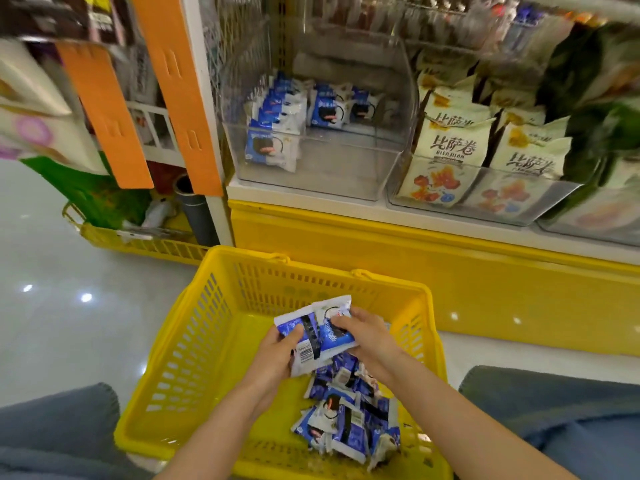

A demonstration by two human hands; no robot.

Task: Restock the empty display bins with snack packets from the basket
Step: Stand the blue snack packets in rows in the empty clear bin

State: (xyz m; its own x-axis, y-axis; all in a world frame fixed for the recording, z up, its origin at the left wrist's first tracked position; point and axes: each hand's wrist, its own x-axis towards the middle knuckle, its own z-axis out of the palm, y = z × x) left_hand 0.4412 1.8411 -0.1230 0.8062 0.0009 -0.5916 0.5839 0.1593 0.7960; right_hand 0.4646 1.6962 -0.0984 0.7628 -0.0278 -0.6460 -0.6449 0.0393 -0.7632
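Just below the wrists, a heap of loose packets (346, 419) lies in the near right corner of the yellow basket (194, 341), set between a crouching person's knees. Above that heap, the left hand (277, 355) grips a small fanned stack of blue-and-white packets (318, 332) from its barcode side, thumb on top, while the right hand (370, 337) curls over the other edge; how many packets are in the stack is hard to count. The slick wrappers already splay apart, so a loose squeeze could let one slide out, back into the basket or onto the polished floor (69, 306) left of the hands. Well ahead of and above the hands stands the clear display bin (311, 181), only partly filled, with the stocked rows (273, 133) upright at its left and back. Pushing the new stack in carelessly could topple those rows. Drifting right of the bin would put the packets among the cream bags (450, 147) next door.
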